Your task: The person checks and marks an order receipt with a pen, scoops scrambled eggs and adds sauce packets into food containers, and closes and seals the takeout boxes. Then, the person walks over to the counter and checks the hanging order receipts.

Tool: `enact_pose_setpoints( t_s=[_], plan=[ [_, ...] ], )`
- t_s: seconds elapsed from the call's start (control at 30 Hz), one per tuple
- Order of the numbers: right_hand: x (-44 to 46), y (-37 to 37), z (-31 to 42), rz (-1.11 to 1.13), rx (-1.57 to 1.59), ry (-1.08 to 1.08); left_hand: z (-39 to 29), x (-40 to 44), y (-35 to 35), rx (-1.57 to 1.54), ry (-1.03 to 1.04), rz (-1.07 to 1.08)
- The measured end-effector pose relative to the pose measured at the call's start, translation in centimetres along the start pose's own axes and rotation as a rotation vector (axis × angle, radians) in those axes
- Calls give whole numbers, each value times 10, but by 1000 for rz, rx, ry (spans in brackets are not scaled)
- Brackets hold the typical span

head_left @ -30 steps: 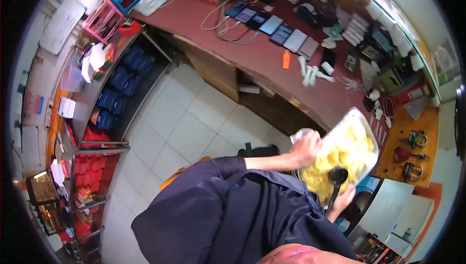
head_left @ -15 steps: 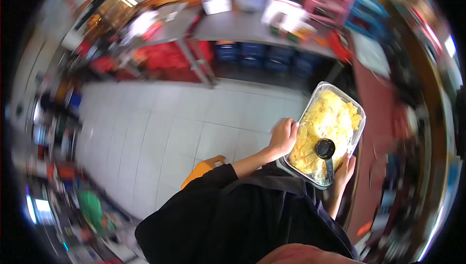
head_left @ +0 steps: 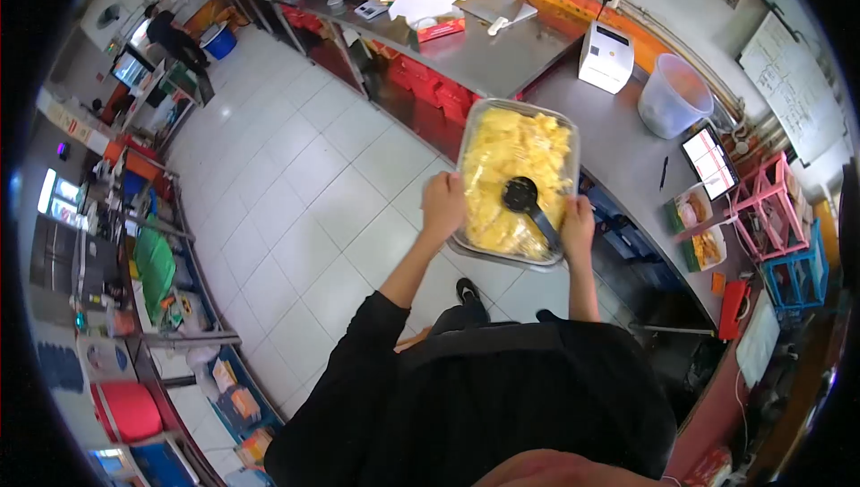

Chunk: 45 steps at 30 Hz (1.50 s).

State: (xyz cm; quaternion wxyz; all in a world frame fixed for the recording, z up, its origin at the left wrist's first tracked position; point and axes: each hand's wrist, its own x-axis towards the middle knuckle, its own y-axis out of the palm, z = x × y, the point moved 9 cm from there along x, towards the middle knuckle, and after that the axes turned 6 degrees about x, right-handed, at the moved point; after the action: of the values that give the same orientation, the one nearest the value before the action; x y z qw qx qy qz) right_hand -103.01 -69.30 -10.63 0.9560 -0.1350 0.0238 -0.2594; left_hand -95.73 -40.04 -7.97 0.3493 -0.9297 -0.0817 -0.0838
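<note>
1. Well off to the left of my left hand, a co-worker stood at the room's far end, with tiled floor between us.
2. My left hand gripped the left side of the food container; had that grip slackened, I judged, the load could have dipped that way.
3. Between my hands, the container held heaped yellow food, seemingly under shiny clear wrap.
4. The black scoop lay loose on top, handle slanting toward my right hand; a sharp tilt might have slid it off.
5. My right hand grasped the right side; uneven lifting between both hands could have caused that tilt.
6. Beyond my right hand ran the steel counter, bearing a printer; turning too close risked knocking the container's rim against its edge.
</note>
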Motion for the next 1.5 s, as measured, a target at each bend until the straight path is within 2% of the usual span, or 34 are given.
enact_pose_setpoints(
  t_s=[0.13,0.3,0.47,0.57,0.67,0.77,0.83,0.87,0.93,1.07,1.13,1.2,1.23,1.27,1.33,1.37,1.4,1.43,1.5],
  plan=[
    [102,85,17,-55,-41,-42,29,132,11,64,27,8],
    [225,122,11,-165,-93,-17,11,278,64,35,173,16],
    [355,134,-2,-305,-117,22,4,427,185,-32,171,115],
    [455,148,-31,-390,-133,20,-8,516,260,-1,191,228],
    [512,155,-84,-420,-145,93,-26,577,321,55,222,368],
    [554,147,-102,-495,-165,128,-48,609,350,13,341,282],
    [573,153,-83,-567,-187,42,-53,631,347,52,376,175],
    [585,155,-78,-584,-214,65,-57,645,341,73,396,111],
    [612,154,-78,-612,-259,107,-91,659,289,59,532,-133],
    [688,148,-121,-594,-268,121,-137,619,194,-336,735,-239],
    [666,155,-86,-356,43,360,-144,575,163,-466,746,-182],
    [643,139,-94,-464,-13,120,-149,522,150,-584,695,-50],
    [591,137,-60,-452,-95,-18,-154,490,144,-701,756,-33],
    [519,138,-22,-444,-184,-151,-164,455,140,-691,780,78],
    [378,137,-26,-469,-356,-270,-186,379,135,-776,911,229],
    [318,142,-67,-319,-386,-172,-197,342,137,-853,896,399],
    [251,147,-102,-165,-286,108,-207,307,138,-924,880,560],
    [180,147,-126,-78,-383,245,-219,273,134,-977,948,705],
    [54,140,-175,42,-385,460,-238,220,138,-1140,787,1004]
  ],
)
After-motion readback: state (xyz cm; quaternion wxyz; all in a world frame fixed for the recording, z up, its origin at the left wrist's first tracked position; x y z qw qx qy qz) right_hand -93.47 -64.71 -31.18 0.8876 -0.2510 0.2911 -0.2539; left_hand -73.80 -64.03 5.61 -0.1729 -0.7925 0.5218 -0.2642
